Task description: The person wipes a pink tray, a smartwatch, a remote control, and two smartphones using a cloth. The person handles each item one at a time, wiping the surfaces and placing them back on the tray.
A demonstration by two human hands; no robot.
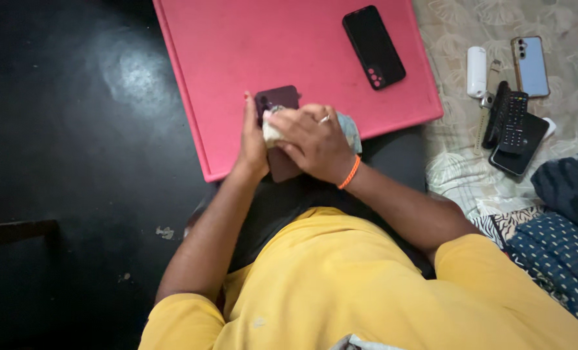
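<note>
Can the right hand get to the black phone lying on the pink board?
Probably yes. The right hand is busy pressing a cloth on the maroon phone, but bare pink board lies between it and the black phone.

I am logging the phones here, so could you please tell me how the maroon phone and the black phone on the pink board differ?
The maroon phone is held upright-ish by the left hand, while the black phone lies flat and untouched. The right hand presses a cloth on the maroon one and hides most of it; the black one shows fully. Both lie back up over the pink board.
</note>
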